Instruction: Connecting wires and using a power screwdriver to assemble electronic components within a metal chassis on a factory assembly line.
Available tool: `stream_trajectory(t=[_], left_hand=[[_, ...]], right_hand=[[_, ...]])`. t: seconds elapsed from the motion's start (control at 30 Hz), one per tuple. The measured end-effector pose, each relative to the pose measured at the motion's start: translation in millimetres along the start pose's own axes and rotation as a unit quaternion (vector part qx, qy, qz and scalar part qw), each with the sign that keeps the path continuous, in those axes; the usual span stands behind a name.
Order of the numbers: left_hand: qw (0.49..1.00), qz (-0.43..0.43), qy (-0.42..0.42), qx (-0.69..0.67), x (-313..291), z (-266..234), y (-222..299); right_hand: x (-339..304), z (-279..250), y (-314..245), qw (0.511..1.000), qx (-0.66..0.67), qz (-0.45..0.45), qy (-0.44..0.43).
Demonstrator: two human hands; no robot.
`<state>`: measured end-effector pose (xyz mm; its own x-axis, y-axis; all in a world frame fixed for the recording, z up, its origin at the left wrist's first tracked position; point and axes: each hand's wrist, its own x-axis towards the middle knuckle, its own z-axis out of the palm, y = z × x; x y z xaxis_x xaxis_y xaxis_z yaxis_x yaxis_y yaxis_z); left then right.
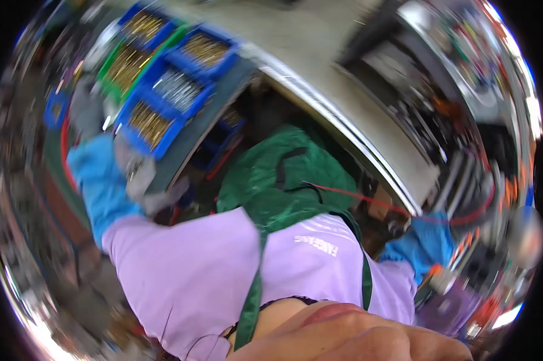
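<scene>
Closest to the lens, along the bottom edge, was the wearer's own chin (pixel 380 343), with a lilac top (pixel 187 259) and a green apron (pixel 283 180) beyond it. Both forearms were wrapped in blue cloth, the left sleeve cover (pixel 103 180) reaching up toward the bins and the right sleeve cover (pixel 419 243) stretched out on the opposite side. Past the left cover, the left hand (pixel 88 111) showed as a grey, gloved blur just beside the green bin (pixel 109 85); whether it was open, closed or gripping anything could not be told. Around the right hand (pixel 466 186) only smeared, grey, finger-like shapes showed, and its state could not be told either.

On the dark worktop (pixel 228 93) the bins sat packed together. Slim brass-coloured pieces (pixel 130 65) filled the green bin, and similar ones lay in the lower blue bin (pixel 138 142) and in two more blue bins farther up. Between the lower and upper right ones, another blue bin held silvery pieces (pixel 178 89). A pale, crumpled thing (pixel 140 174) lay just beside the left sleeve cover, below the bins. Thin red tubing (pixel 368 198) ran from the apron toward the right hand. Motion blur hid finer detail on both sides.
</scene>
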<state>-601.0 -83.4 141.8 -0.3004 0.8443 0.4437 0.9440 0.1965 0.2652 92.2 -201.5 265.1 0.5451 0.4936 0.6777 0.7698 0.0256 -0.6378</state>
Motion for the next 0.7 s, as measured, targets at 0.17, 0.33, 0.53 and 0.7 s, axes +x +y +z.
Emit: stream_trajectory(t=[0.17,0.33,0.53,0.7], left_hand=[[0.966,0.18,-0.083,-0.164,8,4,109],[0.88,0.356,-0.192,-0.25,-34,95,276],[0.861,0.447,-0.222,-0.098,-69,215,353],[0.877,0.43,-0.171,-0.13,-80,189,389]], right_hand=[[22,-14,35,0.997,0.052,0.018,0.047],[56,-30,83,0.99,0.001,-0.058,0.125],[89,-57,115,0.94,-0.185,-0.165,0.233],[79,-39,116,0.983,0.002,-0.019,0.182]])
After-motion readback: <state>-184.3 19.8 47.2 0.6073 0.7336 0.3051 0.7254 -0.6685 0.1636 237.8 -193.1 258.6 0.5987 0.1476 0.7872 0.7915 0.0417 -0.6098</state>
